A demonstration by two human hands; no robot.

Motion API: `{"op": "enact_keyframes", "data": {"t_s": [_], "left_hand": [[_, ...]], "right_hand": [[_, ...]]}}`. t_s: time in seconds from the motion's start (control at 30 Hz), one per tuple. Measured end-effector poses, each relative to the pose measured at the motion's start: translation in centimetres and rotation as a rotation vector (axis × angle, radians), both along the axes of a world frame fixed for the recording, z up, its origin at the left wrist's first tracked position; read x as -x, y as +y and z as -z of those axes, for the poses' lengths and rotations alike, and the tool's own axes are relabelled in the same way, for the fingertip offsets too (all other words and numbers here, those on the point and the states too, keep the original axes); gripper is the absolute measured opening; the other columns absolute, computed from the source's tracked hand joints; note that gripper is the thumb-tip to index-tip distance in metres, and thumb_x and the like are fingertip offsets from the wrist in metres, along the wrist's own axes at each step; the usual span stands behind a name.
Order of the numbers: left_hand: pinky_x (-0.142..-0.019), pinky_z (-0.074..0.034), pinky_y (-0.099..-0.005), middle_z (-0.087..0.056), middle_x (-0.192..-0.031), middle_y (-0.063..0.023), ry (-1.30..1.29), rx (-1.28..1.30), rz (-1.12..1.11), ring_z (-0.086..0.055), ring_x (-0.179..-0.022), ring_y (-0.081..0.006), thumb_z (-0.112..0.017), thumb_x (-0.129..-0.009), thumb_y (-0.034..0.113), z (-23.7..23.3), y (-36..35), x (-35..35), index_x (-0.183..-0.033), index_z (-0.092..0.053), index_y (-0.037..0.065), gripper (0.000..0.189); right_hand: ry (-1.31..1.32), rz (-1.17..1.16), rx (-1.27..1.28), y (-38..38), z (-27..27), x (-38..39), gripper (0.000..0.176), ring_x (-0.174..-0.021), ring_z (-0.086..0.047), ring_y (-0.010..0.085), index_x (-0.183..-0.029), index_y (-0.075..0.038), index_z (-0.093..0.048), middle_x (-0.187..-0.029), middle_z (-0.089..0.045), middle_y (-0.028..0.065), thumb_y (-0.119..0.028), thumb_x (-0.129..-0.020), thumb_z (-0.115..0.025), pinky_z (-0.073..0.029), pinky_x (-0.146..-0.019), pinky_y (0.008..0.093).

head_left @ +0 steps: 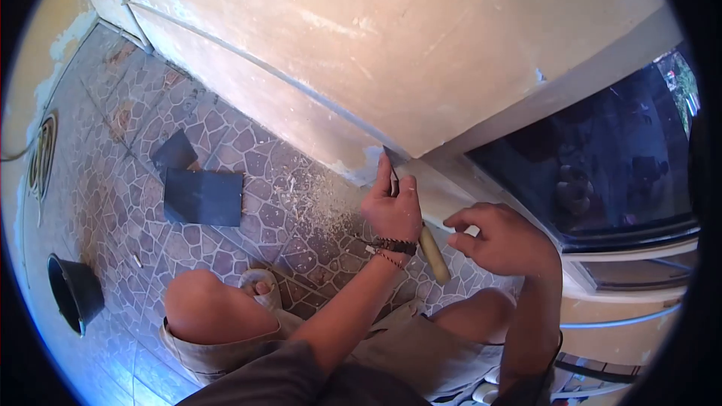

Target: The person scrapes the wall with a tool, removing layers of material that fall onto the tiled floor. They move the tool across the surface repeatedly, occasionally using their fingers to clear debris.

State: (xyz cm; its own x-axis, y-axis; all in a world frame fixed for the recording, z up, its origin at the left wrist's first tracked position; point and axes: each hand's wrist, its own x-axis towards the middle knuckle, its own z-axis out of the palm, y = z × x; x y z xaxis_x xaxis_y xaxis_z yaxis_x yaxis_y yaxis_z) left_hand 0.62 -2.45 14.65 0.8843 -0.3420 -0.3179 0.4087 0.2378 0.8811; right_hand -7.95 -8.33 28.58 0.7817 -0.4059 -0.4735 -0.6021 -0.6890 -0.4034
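My left hand (394, 207), with braided bracelets at the wrist, is closed around a slim dark-bladed tool. Its index finger points up along the blade, right at the lower corner of the painted wall (365, 124). A thick yellowish wooden handle (434, 254) sticks out below the hand, in line with the blade. To the right of that handle, my right hand (500, 239) hovers with thumb and index finger apart and nothing between them. Pale chips and dust (320, 199) lie scattered on the floor left of my left hand.
Two dark sheets (203, 197) overlap on the stone-patterned floor (113, 203). A black bucket (75, 293) is tipped at the lower left, below a coiled hose (43, 154) by the wall. A dark glass window (602, 158) borders my right side. My bare knees frame the work spot.
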Motion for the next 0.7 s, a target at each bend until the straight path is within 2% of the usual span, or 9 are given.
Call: {"op": "enact_keyframes", "data": {"t_s": [0.07, 0.17, 0.23, 0.3, 0.4, 0.47, 0.6, 0.63, 0.7], "left_hand": [[-0.08, -0.046, -0.0207, -0.062, -0.115, -0.0139, -0.001, -0.007, -0.017, -0.058, -0.094, -0.01, -0.06, -0.078, -0.004, 0.2, -0.1, 0.2, -0.126, -0.05, -0.01, 0.049], [-0.062, -0.041, -0.0189, -0.053, -0.08, -0.0015, 0.047, 0.06, -0.072, -0.047, -0.069, -0.0048, -0.062, -0.075, 0.0, 0.7, -0.3, 0.2, -0.125, -0.052, -0.007, 0.052], [-0.057, -0.04, -0.0184, -0.052, -0.07, 0.0018, 0.064, 0.079, -0.08, -0.044, -0.062, -0.0035, -0.063, -0.074, 0.001, 1.1, -0.8, 0.8, -0.125, -0.053, -0.005, 0.052], [-0.065, -0.042, -0.019, -0.057, -0.085, -0.0041, 0.018, 0.054, -0.071, -0.05, -0.073, -0.0056, -0.062, -0.076, 0.0, 2.3, -1.2, 1.0, -0.125, -0.053, -0.007, 0.051], [-0.077, -0.047, -0.02, -0.065, -0.107, -0.013, -0.079, 0.031, -0.077, -0.059, -0.09, -0.0088, -0.061, -0.077, -0.001, 3.3, -1.1, 0.3, -0.124, -0.052, -0.008, 0.048], [-0.077, -0.047, -0.0207, -0.065, -0.106, -0.013, 0.028, 0.007, 0.008, -0.059, -0.089, -0.009, -0.062, -0.076, 0.0, 2.8, -0.4, 0.1, -0.124, -0.053, -0.007, 0.049], [-0.076, -0.047, -0.0217, -0.066, -0.103, -0.0124, 0.077, -0.007, -0.007, -0.06, -0.086, -0.0094, -0.063, -0.075, 0.001, -0.1, 0.1, -0.5, -0.123, -0.055, -0.005, 0.048], [-0.053, -0.04, -0.0194, -0.05, -0.061, 0.0043, 0.005, -0.053, -0.079, -0.042, -0.054, -0.0034, -0.066, -0.071, 0.002, 1.4, -0.6, -0.2, -0.121, -0.057, -0.004, 0.051], [-0.053, -0.041, -0.0197, -0.05, -0.062, 0.0041, -0.021, -0.039, -0.095, -0.043, -0.054, -0.0034, -0.066, -0.071, 0.002, 1.3, -0.3, -0.2, -0.121, -0.057, -0.004, 0.051]], "right_hand": [[-0.081, -0.007, 0.067, 1.6, -1.1, -0.7, 0.022, -0.066, -0.065, 0.0264, -0.096, 0.0, -0.067, -0.082, -0.067, 0.0158, -0.015, -0.08, -0.065, -0.051, -0.062, 0.0332], [-0.112, -0.112, -0.023, 3.2, -4.1, -4.2, 0.02, -0.062, -0.064, 0.0277, -0.09, -0.002, -0.067, -0.071, -0.065, 0.0155, -0.017, -0.079, -0.066, -0.05, -0.059, 0.0346], [-0.279, -0.176, -0.006, 3.9, -6.0, -6.5, 0.016, -0.058, -0.064, 0.0263, -0.088, -0.003, -0.067, -0.068, -0.064, 0.0151, -0.016, -0.08, -0.064, -0.049, -0.055, 0.0355], [-0.45, -0.338, -0.055, 6.5, -8.8, -8.6, 0.017, -0.056, -0.064, 0.0258, -0.082, 0.001, -0.066, -0.065, -0.063, 0.0173, -0.015, -0.078, -0.063, -0.049, -0.053, 0.035], [-0.235, -0.74, 0.034, 11.0, -9.2, -12.3, 0.018, -0.054, -0.063, 0.026, -0.071, 0.002, -0.063, -0.062, -0.062, 0.0181, -0.016, -0.073, -0.061, -0.051, -0.051, 0.0354], [-0.042, -1.019, 0.085, 13.8, -9.1, -13.5, 0.02, -0.053, -0.063, 0.0262, -0.063, 0.002, -0.06, -0.06, -0.061, 0.0186, -0.017, -0.069, -0.06, -0.052, -0.05, 0.0357], [-0.059, -1.083, 0.017, 11.1, -4.7, -9.2, 0.018, -0.054, -0.063, 0.0259, -0.065, 0.001, -0.061, -0.064, -0.062, 0.0148, -0.016, -0.072, -0.059, -0.051, -0.048, 0.0366], [-0.097, -1.027, 0.048, 9.8, -4.6, -7.2, 0.016, -0.055, -0.063, 0.0249, -0.069, 0.0, -0.061, -0.066, -0.062, 0.0133, -0.016, -0.074, -0.06, -0.05, -0.047, 0.0361], [-0.125, -0.821, 0.058, 8.6, -4.7, -2.8, 0.012, -0.057, -0.062, 0.023, -0.078, -0.004, -0.062, -0.071, -0.062, 0.0112, -0.016, -0.08, -0.061, -0.05, -0.048, 0.0343]]}}
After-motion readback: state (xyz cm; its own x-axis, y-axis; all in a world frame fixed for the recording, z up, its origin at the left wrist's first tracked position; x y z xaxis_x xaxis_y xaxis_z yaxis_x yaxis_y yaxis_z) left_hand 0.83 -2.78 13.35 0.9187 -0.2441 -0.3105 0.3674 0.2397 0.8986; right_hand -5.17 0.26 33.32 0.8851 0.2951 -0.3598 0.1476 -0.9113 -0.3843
